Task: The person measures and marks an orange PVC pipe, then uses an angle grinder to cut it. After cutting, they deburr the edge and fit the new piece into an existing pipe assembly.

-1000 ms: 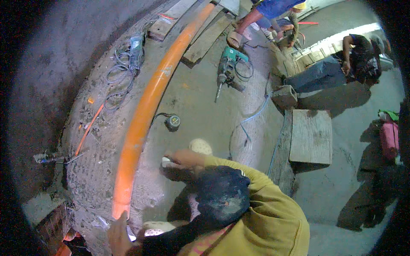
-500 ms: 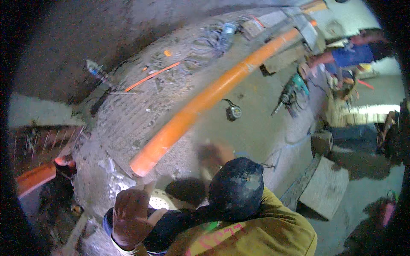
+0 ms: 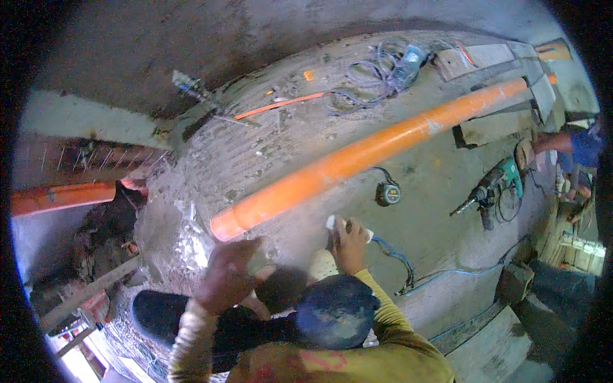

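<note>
An orange pipe (image 3: pixel 370 156) lies slantwise over the grey concrete, its near end close to my left hand (image 3: pixel 230 274). That hand is blurred, with fingers stretched and thumb apart; nothing shows in it. Over the floor beyond my knee, my right hand (image 3: pixel 350 246) is closed on a small white object (image 3: pixel 331 222), mostly hidden by the fingers. A blue cord (image 3: pixel 393 250) runs from beside this hand; whether it joins the white object I cannot tell. A tape measure (image 3: pixel 387 193) rests between the pipe and my right hand. A perforated pale shoe (image 3: pixel 323 264) shows beyond my dark knee (image 3: pixel 338 313).
A green rotary hammer (image 3: pixel 504 182) lies at right, near a co-worker's arm (image 3: pixel 555 142). Wooden pieces (image 3: pixel 498 127) lie by the pipe's far end. A corded power tool (image 3: pixel 408 64) and an orange rod (image 3: pixel 281 105) lie beyond it. Another orange pipe (image 3: pixel 64 196) is at left.
The view has turned, so the pipe lies flatter and the tools sit farther right. My right hand, blurred before, now shows clearly with the white object. My left hand remains near the pipe's end.
</note>
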Tool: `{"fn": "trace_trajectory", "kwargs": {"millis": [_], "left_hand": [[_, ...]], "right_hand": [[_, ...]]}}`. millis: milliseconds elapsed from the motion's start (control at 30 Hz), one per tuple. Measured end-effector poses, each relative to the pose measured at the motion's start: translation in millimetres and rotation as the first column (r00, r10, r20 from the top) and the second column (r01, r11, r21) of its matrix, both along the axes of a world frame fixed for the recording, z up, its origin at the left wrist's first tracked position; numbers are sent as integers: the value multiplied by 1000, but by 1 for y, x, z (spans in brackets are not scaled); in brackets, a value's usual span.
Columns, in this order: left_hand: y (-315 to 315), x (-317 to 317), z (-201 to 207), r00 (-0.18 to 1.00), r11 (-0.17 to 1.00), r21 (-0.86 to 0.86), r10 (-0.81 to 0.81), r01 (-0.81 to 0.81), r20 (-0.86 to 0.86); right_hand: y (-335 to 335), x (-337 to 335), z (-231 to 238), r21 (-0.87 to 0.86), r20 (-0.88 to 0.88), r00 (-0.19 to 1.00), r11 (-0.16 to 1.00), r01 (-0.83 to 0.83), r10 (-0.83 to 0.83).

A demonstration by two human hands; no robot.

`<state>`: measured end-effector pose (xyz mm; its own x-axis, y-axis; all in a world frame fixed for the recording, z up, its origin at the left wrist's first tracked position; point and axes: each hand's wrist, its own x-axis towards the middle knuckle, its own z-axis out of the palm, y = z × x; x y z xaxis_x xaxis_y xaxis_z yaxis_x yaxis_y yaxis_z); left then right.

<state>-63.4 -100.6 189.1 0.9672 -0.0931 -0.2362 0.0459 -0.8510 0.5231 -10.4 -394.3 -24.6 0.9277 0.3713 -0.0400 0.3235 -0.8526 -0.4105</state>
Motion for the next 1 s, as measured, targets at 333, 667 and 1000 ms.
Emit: {"fn": "trace_trajectory", "kwargs": {"millis": [333, 667, 1000], "left_hand": [[-156, 46, -225, 994, 910, -413, -9, -38, -112], [-127, 43, -248, 996, 920, -392, -45, 10, -79], [-143, 19, -273, 989, 949, -316, 48, -2, 138]], "right_hand": [[-41, 27, -8, 194, -273, 961, 981, 9, 45], [-56, 163, 58, 476, -319, 948, 866, 155, 6], [-47, 520, -5, 286, -63, 835, 792, 540, -546]]}}
